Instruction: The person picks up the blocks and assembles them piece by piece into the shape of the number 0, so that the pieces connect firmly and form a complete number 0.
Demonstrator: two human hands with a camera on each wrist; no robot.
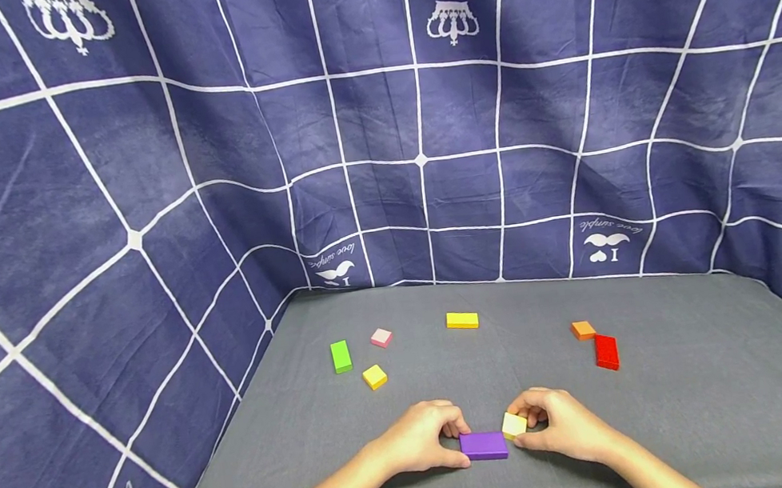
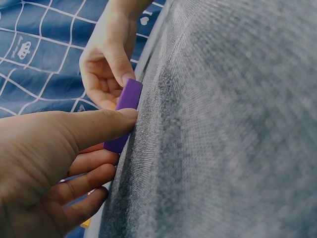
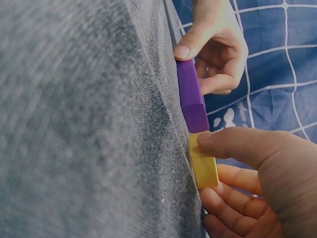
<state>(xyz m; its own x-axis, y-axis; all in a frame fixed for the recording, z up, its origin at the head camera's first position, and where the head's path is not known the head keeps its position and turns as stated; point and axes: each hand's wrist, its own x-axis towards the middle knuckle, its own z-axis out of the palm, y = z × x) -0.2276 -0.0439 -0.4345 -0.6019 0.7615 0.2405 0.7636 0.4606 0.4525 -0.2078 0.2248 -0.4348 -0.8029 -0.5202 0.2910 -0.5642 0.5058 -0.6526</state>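
A purple rectangular block (image 1: 484, 447) lies flat on the grey tabletop near the front. My left hand (image 1: 427, 437) holds its left end between thumb and fingers; in the left wrist view the thumb lies along the purple block (image 2: 127, 95). At its right end, my right hand (image 1: 564, 427) pinches a small yellow square block (image 1: 514, 425), which looks pale from above. In the right wrist view the yellow block (image 3: 205, 168) sits end to end with the purple block (image 3: 190, 84), the thumb on its near face and the fingers behind.
Farther back left lie a green block (image 1: 341, 357), a pink block (image 1: 381, 338) and another yellow square block (image 1: 375, 376). A long yellow block (image 1: 462, 320) is at back centre. An orange block (image 1: 583, 330) and a red block (image 1: 607, 352) lie right. Blue gridded cloth (image 1: 386, 196) hangs behind.
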